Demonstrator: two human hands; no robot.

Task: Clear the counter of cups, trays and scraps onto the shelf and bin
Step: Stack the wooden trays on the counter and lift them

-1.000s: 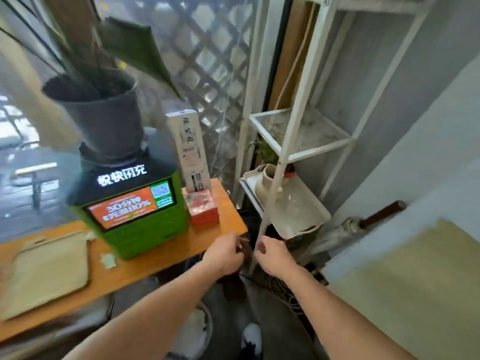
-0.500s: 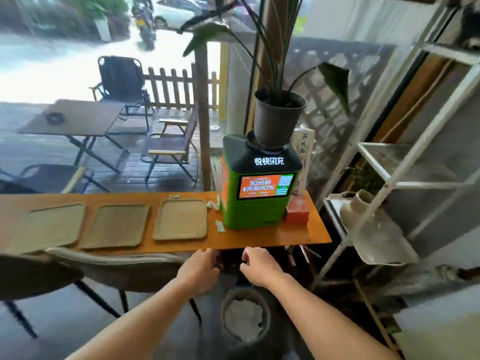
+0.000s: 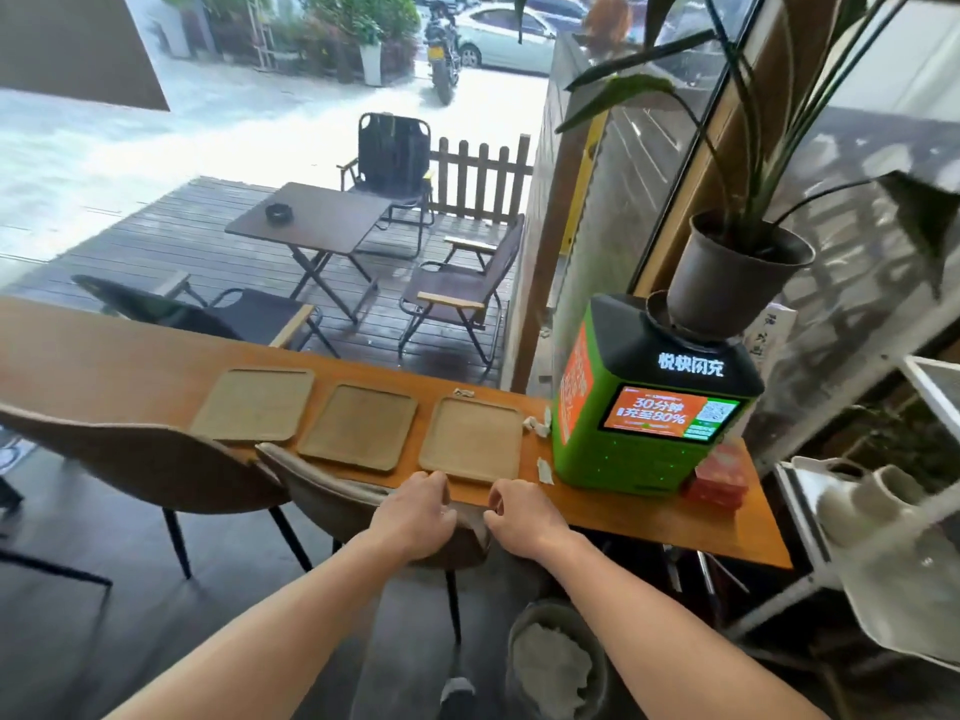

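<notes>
Three flat tan trays lie in a row on the orange wooden counter: a left tray, a middle tray and a right tray. Small white paper scraps lie beside the right tray, another scrap sits nearer the front edge, and one scrap lies behind the tray. My left hand and my right hand hover at the counter's front edge, fingers loosely curled, holding nothing. A grey bin with crumpled paper stands on the floor below.
A green charging kiosk with a potted plant on top stands at the counter's right end, a red box beside it. A white metal shelf with white cups is at the right. Chairs stand before the counter.
The view has swung left from the shelf to the counter with its trays. Both hands rose from near the bin to the counter's front edge, still holding nothing.
</notes>
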